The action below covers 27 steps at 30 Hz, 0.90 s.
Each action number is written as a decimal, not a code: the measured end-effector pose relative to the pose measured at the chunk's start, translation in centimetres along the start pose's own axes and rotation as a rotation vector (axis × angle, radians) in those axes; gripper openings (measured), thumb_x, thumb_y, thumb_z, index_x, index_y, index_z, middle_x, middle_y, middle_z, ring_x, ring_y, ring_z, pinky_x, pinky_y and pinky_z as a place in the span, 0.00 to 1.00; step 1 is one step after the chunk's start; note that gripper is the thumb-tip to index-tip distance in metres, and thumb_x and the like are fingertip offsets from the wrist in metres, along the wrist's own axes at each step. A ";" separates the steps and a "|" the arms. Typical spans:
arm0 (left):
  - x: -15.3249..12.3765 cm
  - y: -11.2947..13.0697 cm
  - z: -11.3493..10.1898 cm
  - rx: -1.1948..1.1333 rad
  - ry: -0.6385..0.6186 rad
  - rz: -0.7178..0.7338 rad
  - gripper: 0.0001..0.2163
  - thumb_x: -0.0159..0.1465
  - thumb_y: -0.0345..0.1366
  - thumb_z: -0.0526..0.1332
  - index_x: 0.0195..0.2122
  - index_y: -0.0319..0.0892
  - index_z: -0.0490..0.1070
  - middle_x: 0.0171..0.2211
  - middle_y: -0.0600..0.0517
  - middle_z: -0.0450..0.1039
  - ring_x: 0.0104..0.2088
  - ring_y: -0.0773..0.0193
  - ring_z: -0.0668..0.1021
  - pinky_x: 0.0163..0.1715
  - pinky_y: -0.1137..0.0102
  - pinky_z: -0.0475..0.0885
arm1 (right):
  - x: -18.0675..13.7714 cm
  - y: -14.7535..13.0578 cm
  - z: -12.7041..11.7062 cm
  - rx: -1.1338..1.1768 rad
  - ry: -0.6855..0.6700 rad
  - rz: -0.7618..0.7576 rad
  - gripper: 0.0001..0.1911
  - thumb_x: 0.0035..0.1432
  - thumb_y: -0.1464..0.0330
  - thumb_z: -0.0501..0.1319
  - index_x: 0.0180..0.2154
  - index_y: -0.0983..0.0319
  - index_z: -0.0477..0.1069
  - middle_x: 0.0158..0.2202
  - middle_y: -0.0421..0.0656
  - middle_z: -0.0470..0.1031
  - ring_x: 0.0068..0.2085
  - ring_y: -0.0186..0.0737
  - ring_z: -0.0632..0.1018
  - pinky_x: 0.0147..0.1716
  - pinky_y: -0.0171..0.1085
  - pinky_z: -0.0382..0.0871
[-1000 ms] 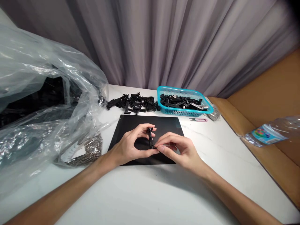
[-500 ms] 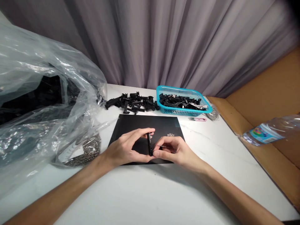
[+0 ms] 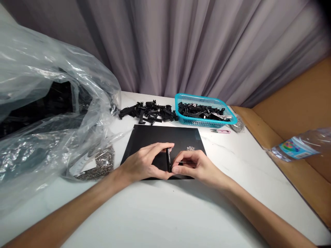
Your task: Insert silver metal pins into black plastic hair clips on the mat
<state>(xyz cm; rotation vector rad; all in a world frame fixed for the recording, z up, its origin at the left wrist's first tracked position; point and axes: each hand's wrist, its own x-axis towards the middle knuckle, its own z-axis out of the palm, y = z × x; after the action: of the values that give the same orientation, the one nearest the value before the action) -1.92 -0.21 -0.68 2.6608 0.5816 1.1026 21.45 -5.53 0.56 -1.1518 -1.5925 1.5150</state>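
Observation:
Over a black mat point(image 3: 155, 133), my left hand point(image 3: 144, 160) grips a slim black plastic part point(image 3: 168, 159) by its two ends, thumb at the near end and fingers at the far end. My right hand point(image 3: 195, 165) is closed beside the near end of that part. Between its thumb and fingers is a thin metal pin point(image 3: 181, 162), pointing left. Whether the pin touches the part I cannot tell. Behind my right hand a little heap of small silvery pieces point(image 3: 190, 148) lies on the mat.
Black parts point(image 3: 148, 112) lie piled behind the mat, beside a blue basket point(image 3: 207, 122) of similar parts. Pink-handled thread snips point(image 3: 221, 131) lie before it. Left are a large clear bag point(image 3: 95, 65) and a bag of metal pins point(image 3: 103, 163). A plastic bottle point(image 3: 297, 146) stands out at right.
The whole view has shifted slightly, so things appear a little further right. Both hands keep nearly the same hold on the black part and the pin.

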 end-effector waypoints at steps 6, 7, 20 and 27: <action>-0.3 0.1 0.3 -0.138 -0.043 -0.149 0.33 0.57 0.39 0.74 0.63 0.45 0.65 0.53 0.48 0.79 0.48 0.57 0.85 0.54 0.65 0.82 | 0.0 -0.6 -0.9 -0.012 -0.066 0.027 0.24 0.53 0.49 0.74 0.37 0.63 0.80 0.28 0.39 0.73 0.27 0.33 0.67 0.28 0.35 0.59; -0.3 0.1 0.3 -0.163 -0.067 -0.188 0.34 0.57 0.39 0.74 0.63 0.46 0.65 0.55 0.48 0.78 0.49 0.56 0.85 0.55 0.64 0.82 | 0.0 -0.6 -0.9 -0.015 -0.057 0.034 0.23 0.53 0.50 0.74 0.37 0.63 0.80 0.27 0.39 0.72 0.27 0.32 0.65 0.27 0.35 0.57; 0.0 -0.8 0.4 -0.302 -0.223 -0.328 0.35 0.56 0.36 0.73 0.65 0.47 0.64 0.60 0.46 0.74 0.53 0.53 0.83 0.54 0.59 0.83 | 0.6 0.9 0.1 -0.197 0.024 -0.068 0.13 0.61 0.57 0.69 0.37 0.61 0.79 0.27 0.37 0.69 0.27 0.32 0.60 0.27 0.36 0.52; 0.6 -0.5 0.0 -0.048 -0.207 -0.215 0.30 0.58 0.40 0.74 0.61 0.45 0.69 0.53 0.45 0.76 0.57 0.49 0.76 0.57 0.54 0.77 | 0.5 0.8 0.0 -0.306 0.000 -0.101 0.10 0.66 0.60 0.65 0.39 0.59 0.77 0.30 0.37 0.71 0.28 0.34 0.64 0.29 0.35 0.56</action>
<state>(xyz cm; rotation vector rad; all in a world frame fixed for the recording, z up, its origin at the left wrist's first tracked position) -1.69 0.50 -0.44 2.5562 0.7678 0.7616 21.37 -5.06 -0.24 -1.2105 -1.9001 1.2360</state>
